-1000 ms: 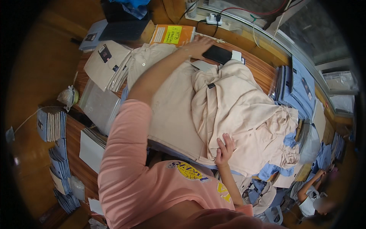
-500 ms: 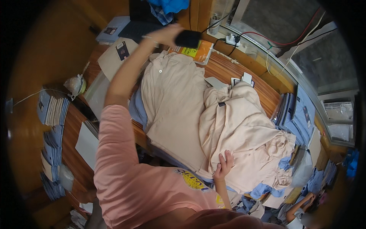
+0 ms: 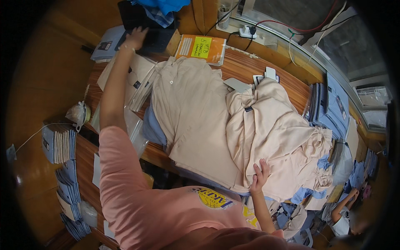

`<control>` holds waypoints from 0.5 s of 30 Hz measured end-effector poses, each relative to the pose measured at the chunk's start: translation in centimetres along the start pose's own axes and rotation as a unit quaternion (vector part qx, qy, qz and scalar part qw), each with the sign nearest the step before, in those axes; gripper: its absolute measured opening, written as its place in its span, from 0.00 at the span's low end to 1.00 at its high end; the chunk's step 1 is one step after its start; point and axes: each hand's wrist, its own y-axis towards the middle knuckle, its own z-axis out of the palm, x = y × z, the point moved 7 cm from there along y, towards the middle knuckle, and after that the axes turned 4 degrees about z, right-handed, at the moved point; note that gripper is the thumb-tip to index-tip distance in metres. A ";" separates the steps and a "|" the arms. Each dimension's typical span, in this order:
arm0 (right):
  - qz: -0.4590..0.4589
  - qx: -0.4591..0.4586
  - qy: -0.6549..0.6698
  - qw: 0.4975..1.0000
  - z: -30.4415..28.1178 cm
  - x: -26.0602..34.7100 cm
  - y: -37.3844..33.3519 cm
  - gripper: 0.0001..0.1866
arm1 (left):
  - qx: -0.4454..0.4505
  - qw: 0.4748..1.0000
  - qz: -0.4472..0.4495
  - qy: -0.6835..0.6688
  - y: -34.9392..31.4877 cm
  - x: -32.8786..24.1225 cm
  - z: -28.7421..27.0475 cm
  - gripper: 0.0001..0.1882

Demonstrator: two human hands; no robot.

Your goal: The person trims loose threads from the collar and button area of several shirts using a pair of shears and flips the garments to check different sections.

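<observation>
The wood-grained table (image 3: 243, 66) stretches across in front of the person, and most of its middle is taken up by cloth. A crumpled beige garment (image 3: 283, 139) lies on the right half, its long axis slanting from the far middle toward the near right, and the right hand (image 3: 260, 177) rests on its near edge. That makes the right hand much the nearer one; the left is well apart, away at the far left. Just left of the heap, and partly under it, lie flatter beige garments (image 3: 193, 108), running from far to near. At the far left a dark flat thing (image 3: 156, 39) sits under or just beside the left hand (image 3: 135, 38), whose fingers are spread; from where I stand I can't tell whether it has hold of anything. The right hand is loosely open, thumb apart from the fingers, lying against the cloth without any clear grip. Nearer than the left hand, clear plastic sleeves (image 3: 143, 85) hold folded beige shirts. At the left edge of the table, a small knotted plastic bag (image 3: 77, 112) sits against something round and pale green. Smallest is the dark neck label (image 3: 248, 109) on the crumpled garment's far part.
</observation>
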 end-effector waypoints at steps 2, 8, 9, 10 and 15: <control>0.002 -0.005 -0.005 1.000 0.2 0.0 -0.3 0.18 | -0.125 0.984 0.119 -0.048 -2.7 -8.3 -4.8 0.30; -0.001 0.000 0.013 1.000 0.2 0.2 0.1 0.18 | -0.080 0.952 0.295 -0.016 -3.1 -27.2 -0.5 0.16; -0.001 -0.001 0.015 1.000 0.2 0.2 0.2 0.18 | -0.101 0.953 0.285 -0.015 -2.7 -28.0 0.3 0.16; 0.002 0.000 0.011 1.000 0.1 0.4 0.2 0.19 | -0.119 0.954 0.275 -0.014 -2.4 -28.5 1.3 0.15; -0.001 -0.017 0.026 1.000 -0.2 0.3 0.4 0.18 | -0.055 0.948 0.283 -0.137 0.1 -28.7 4.9 0.14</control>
